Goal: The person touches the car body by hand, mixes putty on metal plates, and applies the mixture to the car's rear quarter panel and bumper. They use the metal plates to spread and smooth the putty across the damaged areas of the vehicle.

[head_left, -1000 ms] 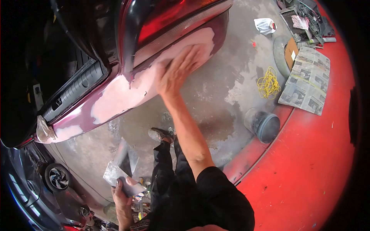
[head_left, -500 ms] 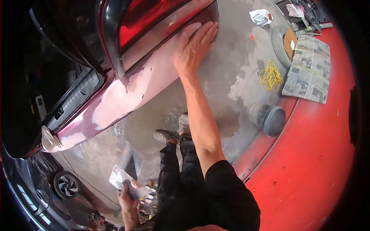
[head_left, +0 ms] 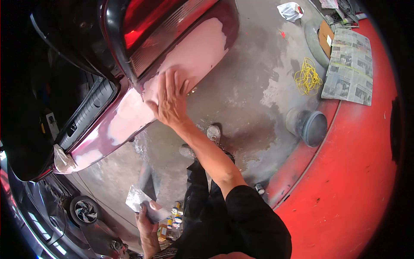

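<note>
My right hand [head_left: 172, 97] lies with fingers spread on the car's maroon rear bumper [head_left: 92, 149], over a pale pink filler patch [head_left: 202, 45]. Just above the hand is the red and clear tail light [head_left: 151, 32]. Low on the left, away from the bumper, my left hand [head_left: 145, 222] grips a flat rectangular plate [head_left: 140, 200]. Its surface is silvery, with a pinkish patch near the thumb. Part of the left palm is hidden by the plate.
A red car panel [head_left: 336, 172] curves along the right, bearing newspaper sheets [head_left: 349, 69] and touching a grey bucket [head_left: 308, 125]. Yellow cord [head_left: 308, 77] and a white bag [head_left: 290, 11] lie on the concrete floor. Several small cans [head_left: 177, 209] stand near my legs.
My right hand has slid down and left along the bumper, from near its far corner to below the tail light. The left hand still grips the plate. The view has shifted slightly.
</note>
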Tool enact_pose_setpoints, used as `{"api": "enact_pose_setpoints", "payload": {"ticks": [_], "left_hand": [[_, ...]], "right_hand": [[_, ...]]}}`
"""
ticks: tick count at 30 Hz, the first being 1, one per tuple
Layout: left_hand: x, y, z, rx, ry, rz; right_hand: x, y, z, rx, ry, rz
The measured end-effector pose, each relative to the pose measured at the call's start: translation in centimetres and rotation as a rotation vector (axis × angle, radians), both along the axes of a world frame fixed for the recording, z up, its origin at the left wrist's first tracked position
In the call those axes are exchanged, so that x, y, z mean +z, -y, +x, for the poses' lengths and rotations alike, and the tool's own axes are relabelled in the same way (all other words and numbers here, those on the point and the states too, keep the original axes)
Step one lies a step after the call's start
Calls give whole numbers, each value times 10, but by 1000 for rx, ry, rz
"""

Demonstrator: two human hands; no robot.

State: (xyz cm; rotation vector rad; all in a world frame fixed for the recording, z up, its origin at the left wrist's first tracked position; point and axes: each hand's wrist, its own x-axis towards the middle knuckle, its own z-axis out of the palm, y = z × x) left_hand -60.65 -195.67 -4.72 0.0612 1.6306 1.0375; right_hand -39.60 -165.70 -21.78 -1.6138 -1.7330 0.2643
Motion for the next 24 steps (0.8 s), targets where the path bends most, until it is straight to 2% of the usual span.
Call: {"api": "enact_pose_setpoints", "payload": {"ticks": [2, 4, 6, 8, 14, 24], "left_hand": [[1, -3, 4, -7, 11, 7], [4, -4, 8, -7, 45, 28], [0, 3, 3, 32, 40, 12], [-1, 7, -2, 35, 36, -9], [-9, 6, -9, 23, 28, -12], [-10, -4, -16, 1, 4, 27]], "right_hand": [[-9, 8, 4, 74, -37, 7], [-17, -17, 36, -155, -26, 209], [19, -57, 81, -356, -94, 146], [32, -90, 107, -469, -265, 160], [28, -72, 76, -472, -152, 169], [-1, -14, -14, -385, -172, 17]]}}
